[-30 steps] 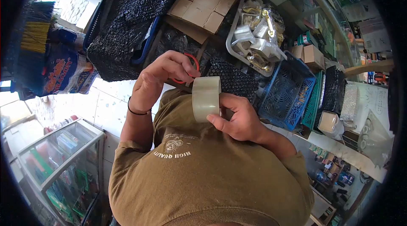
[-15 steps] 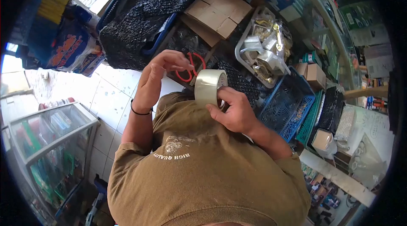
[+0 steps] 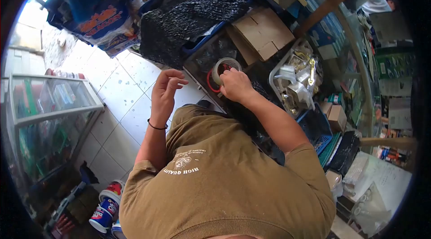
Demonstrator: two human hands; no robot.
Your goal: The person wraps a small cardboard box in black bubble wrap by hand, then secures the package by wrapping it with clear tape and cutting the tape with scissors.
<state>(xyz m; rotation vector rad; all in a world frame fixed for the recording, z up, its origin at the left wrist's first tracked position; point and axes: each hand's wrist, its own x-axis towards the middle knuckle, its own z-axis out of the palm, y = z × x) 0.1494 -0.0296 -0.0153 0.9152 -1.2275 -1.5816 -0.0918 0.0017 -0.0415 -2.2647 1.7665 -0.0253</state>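
My right hand [image 3: 236,85] is closed on the near rim of a roll of clear packing tape [image 3: 217,69]. The roll's round opening now faces up toward me, low over the surface by the cardboard boxes. Red-handled scissors [image 3: 209,83] lie right beside and partly under the roll; their blades are hidden. Out over the tiled floor, my left hand [image 3: 165,90] is open and holds nothing, its fingers loosely bent and the thumb apart. A dark band circles that wrist.
Black bubble wrap [image 3: 179,23] covers a blue crate at the back. Cardboard boxes [image 3: 265,30] lie right of it. A white tray [image 3: 272,78] holds bagged metal fittings, with a blue basket [image 3: 314,124] nearer me. At left stands a glass cabinet [image 3: 54,113]; paint tubs [image 3: 107,205] sit below.
My right hand has carried the tape roll away from my body to the scissors and tipped it end-up. My left hand has come away from the roll. The view has shifted.
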